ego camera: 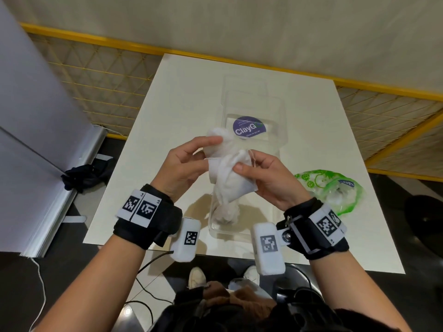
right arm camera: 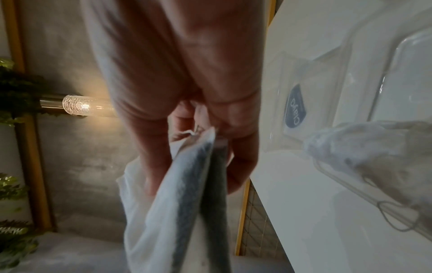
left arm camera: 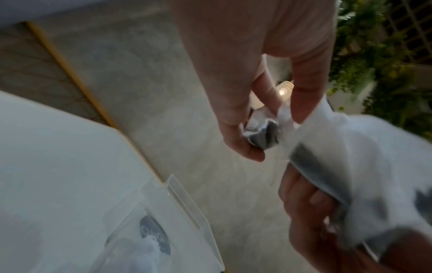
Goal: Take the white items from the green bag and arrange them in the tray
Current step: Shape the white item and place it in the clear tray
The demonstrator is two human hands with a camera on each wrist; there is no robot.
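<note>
At the centre of the head view, the left hand (ego camera: 184,164) and right hand (ego camera: 268,178) both pinch white pouches (ego camera: 227,173), thumbs and fingers clamped on the fabric, above the clear tray (ego camera: 280,149). Another pouch (ego camera: 226,213) lies in the tray's near end. The green bag (ego camera: 330,190) lies at right on the table (ego camera: 167,116).

Both forearms rise from the bottom corners of the head view toward mid-frame, each wrist wrapped in a black strap bearing white marker blocks; the left hand (ego camera: 184,161), just left of centre, has its thumb and fingers curled in a pinch; the right hand (ego camera: 271,178), just right of centre, mirrors it, thumb pressed down, fingers curled beneath.
</note>
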